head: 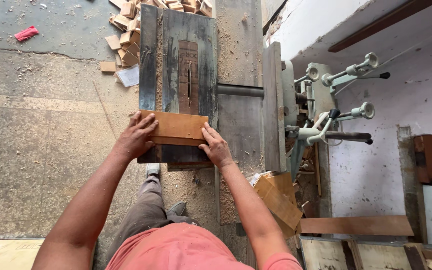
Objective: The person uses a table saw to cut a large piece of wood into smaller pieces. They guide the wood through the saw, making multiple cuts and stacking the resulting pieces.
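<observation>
A flat brown wooden board (pixel 176 127) lies across the near end of a dark metal saw table (pixel 203 60). My left hand (pixel 136 136) presses on the board's left end, fingers spread over its edge. My right hand (pixel 216 145) grips the board's right end. A slot with a thin saw blade (pixel 189 80) runs down the middle of the table, just beyond the board. The board's front edge is short of the blade.
A pile of small wood offcuts (pixel 126 30) lies on the floor at the table's far left. A machine with levers and handles (pixel 336 105) stands to the right by a white wall. Stacked wood pieces (pixel 276 200) and a long board (pixel 356 225) lie at lower right. Sawdust covers the floor.
</observation>
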